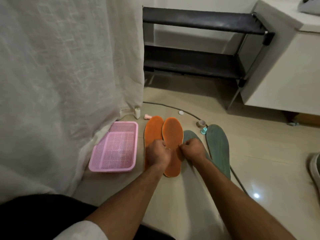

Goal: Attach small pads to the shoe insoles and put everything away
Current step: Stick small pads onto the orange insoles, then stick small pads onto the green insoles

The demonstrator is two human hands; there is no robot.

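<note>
Two orange insoles lie side by side on the floor, the right one (173, 130) overlapping the left one (153, 129). My left hand (158, 153) and my right hand (191, 148) hover close together over the right orange insole's middle. Their fingers are curled at its two side edges and seem to pinch it. Whether a small pad sits under the fingers is hidden. To the right lie two green insoles, one (190, 135) partly under my right hand and one (218, 146) further right. A pink mesh basket (112, 148) stands empty on the left.
Small items lie beyond the insoles: a pink piece (147, 116), a white round cap (181, 112), a tape roll (201, 122) and a teal piece (203, 130). A cable (173, 108) curves across the floor. A black shoe rack (190, 66), a white cabinet (285, 75) and a curtain (69, 66) surround the spot.
</note>
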